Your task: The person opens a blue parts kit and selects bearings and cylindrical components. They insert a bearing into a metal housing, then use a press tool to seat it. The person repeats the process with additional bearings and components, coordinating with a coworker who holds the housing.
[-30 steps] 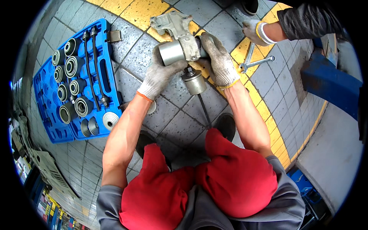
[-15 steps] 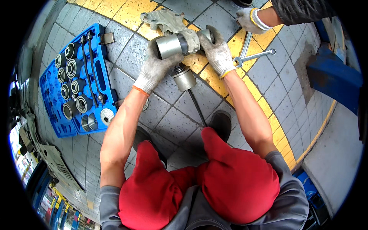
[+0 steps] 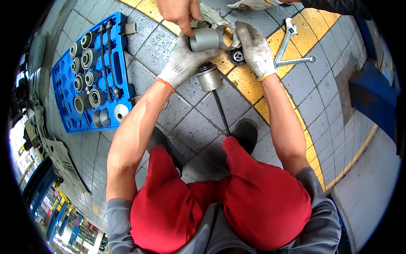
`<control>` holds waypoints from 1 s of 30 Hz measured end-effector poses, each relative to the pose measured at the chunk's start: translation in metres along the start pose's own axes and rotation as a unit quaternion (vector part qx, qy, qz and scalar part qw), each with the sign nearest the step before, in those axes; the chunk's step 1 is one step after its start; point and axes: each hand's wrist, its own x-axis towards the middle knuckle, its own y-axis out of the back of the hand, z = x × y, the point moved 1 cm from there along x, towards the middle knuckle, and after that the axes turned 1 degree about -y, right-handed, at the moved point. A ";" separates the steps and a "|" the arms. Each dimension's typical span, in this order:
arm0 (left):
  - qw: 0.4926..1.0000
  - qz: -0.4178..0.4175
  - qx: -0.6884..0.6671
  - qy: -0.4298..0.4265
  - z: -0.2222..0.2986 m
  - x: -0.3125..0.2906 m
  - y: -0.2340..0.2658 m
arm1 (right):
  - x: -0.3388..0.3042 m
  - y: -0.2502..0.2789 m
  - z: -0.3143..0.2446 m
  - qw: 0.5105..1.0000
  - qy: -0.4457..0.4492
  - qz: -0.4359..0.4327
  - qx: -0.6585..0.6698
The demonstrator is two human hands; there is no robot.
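Note:
My left hand (image 3: 182, 59), in a grey-white work glove, grips a grey metal sleeve (image 3: 204, 40) from its near side. The sleeve sits against the open ring end of a cast-metal control arm (image 3: 228, 35). My right hand (image 3: 256, 50), gloved too, is closed round the right side of that ring. Just under it a round black bushing (image 3: 237, 56) lies on the floor. Below my left hand stands a metal cup (image 3: 209, 80) with a long dark rod (image 3: 220, 112) running toward my foot. Another person's bare hand (image 3: 179, 15) points a finger at the sleeve's top.
On the left a blue tool case (image 3: 122, 76) holds several metal sleeves and two threaded rods. To the right lie two wrenches (image 3: 294, 61). Another gloved hand (image 3: 251, 4) shows at the top edge. A blue metal post base (image 3: 372, 95) stands at far right.
Another person's bare hand has come in from the top, beside the sleeve. The cylinder by my right hand is gone from the ring, which now shows open. A black bushing shows below it.

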 end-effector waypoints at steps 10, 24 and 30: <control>0.999 0.017 -0.030 -0.021 -0.006 -0.007 0.007 | -0.017 -0.006 -0.037 0.985 0.024 -0.135 0.107; 0.999 -0.014 -0.010 -0.048 -0.003 -0.004 0.013 | -0.017 -0.004 -0.008 0.985 0.053 -0.125 0.110; 0.997 -0.045 0.038 0.055 -0.046 -0.025 0.032 | -0.024 -0.010 -0.033 0.955 -0.022 -0.124 0.270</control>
